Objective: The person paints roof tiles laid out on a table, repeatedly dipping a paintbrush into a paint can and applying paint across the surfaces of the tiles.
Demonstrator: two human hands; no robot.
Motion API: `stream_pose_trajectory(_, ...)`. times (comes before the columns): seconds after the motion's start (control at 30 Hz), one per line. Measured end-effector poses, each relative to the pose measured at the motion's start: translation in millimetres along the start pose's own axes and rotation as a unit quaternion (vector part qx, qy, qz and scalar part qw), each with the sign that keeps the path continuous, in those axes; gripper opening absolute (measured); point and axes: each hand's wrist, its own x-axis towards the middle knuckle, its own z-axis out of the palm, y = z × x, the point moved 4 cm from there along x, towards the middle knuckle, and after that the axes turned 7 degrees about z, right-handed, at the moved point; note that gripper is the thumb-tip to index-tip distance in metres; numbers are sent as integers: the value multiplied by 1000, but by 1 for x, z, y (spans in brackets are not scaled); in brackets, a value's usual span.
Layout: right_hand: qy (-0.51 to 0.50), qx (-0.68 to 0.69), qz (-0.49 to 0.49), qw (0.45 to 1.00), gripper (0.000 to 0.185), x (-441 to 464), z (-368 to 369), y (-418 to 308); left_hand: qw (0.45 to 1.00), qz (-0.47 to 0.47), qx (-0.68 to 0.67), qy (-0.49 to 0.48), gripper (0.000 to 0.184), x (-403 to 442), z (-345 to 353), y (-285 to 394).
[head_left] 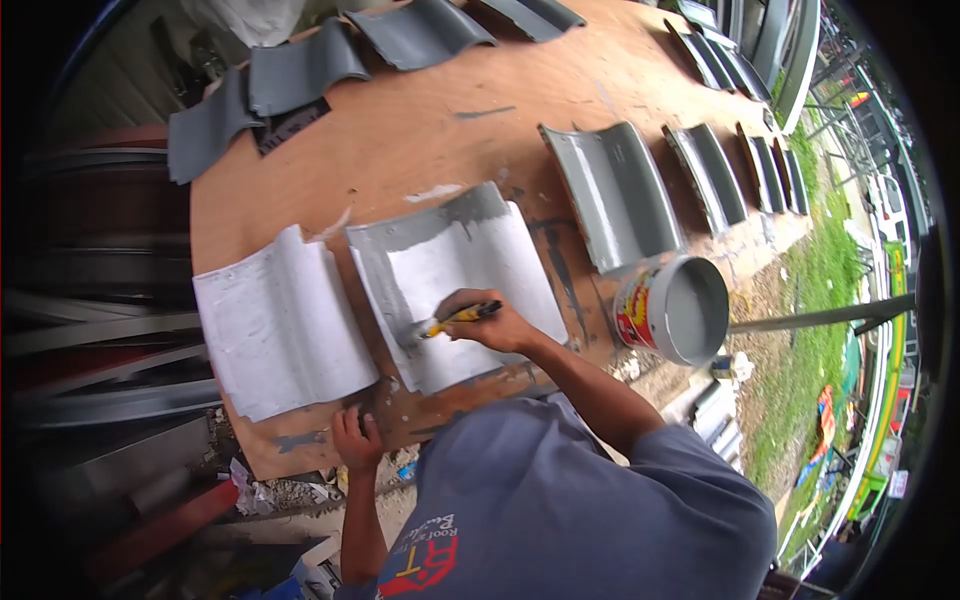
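Note:
My right hand (488, 320) is closed round a paintbrush (440, 325) with a yellow and black handle. The bristles touch the left side of a curved roof tile (510, 270), which is grey along its top and left edges and white elsewhere. Near the table's front edge, my left hand (357, 438) rests with its fingers apart and holds nothing. Just above it lies an unpainted white tile (285, 325). A bucket of grey paint (697, 310) stands to the right of my right hand.
Grey tiles (615, 195) stand on the wooden table (430, 135) at the right, and more grey tiles (305, 68) line its far edge. Metal sections (110, 330) are stacked at the left. Grass (825, 270) and a long bar (820, 314) lie beyond the bucket.

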Motion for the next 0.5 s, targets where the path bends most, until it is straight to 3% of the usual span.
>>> stream_pose_trajectory(0.17,159,69,-29,985,22,4,-25,-14,1000,8,-1,0,31,1,2,-2)
stream_pose_trajectory(0.23,169,114,-76,976,21,12,-36,-21,1000,13,9,14,31,-1,2,-2)
stream_pose_trajectory(0.33,188,289,-114,932,32,17,-45,-49,999,6,31,16,31,-2,2,-1)
stream_pose_trajectory(0.37,174,348,-117,914,28,23,-47,-52,999,6,34,15,31,-2,3,-2)
stream_pose_trajectory(0.43,111,419,-10,901,27,34,-44,-50,999,-5,35,10,31,1,5,-4)
stream_pose_trajectory(0.5,135,276,81,948,25,55,-44,-18,999,-17,34,0,31,-4,3,-2)
